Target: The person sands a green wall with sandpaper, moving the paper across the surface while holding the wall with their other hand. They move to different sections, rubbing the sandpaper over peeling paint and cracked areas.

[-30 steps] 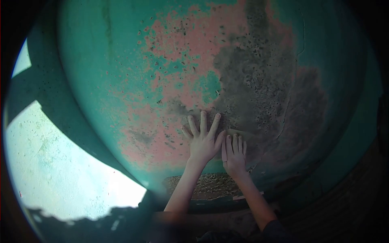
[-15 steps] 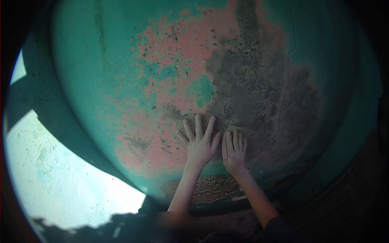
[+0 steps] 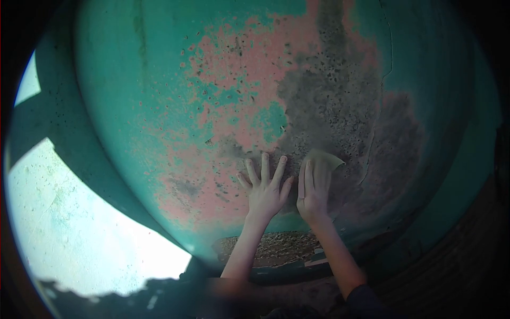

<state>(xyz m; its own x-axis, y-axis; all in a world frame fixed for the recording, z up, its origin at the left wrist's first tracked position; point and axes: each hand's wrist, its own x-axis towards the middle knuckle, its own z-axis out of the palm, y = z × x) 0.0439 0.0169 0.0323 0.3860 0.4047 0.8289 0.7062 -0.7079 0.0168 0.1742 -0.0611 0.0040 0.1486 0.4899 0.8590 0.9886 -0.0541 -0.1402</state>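
A large curved green-painted surface [image 3: 122, 69] fills most of the view, with pink and dark grey patches worn through it. My left hand [image 3: 264, 194] lies flat on it with fingers spread, over the lower edge where pink meets grey. Just to its right, my right hand [image 3: 313, 196] has its fingers together, pressing a thin pale sheet of sandpaper [image 3: 330, 157] to the grey area. One corner of the sheet sticks out past the fingertips on the right; the rest is under the fingers.
Below my hands runs a rough, flaking brown strip [image 3: 271, 249]. A thin crack [image 3: 379, 101] runs down the right part of the surface. Bright light comes through an opening [image 3: 95, 223] at lower left, beside a dark green rim [image 3: 79, 133].
My right hand has slid slightly upward with the sandpaper, and more of the sheet's corner shows. My left hand rests at the same place; the view has shifted slightly.
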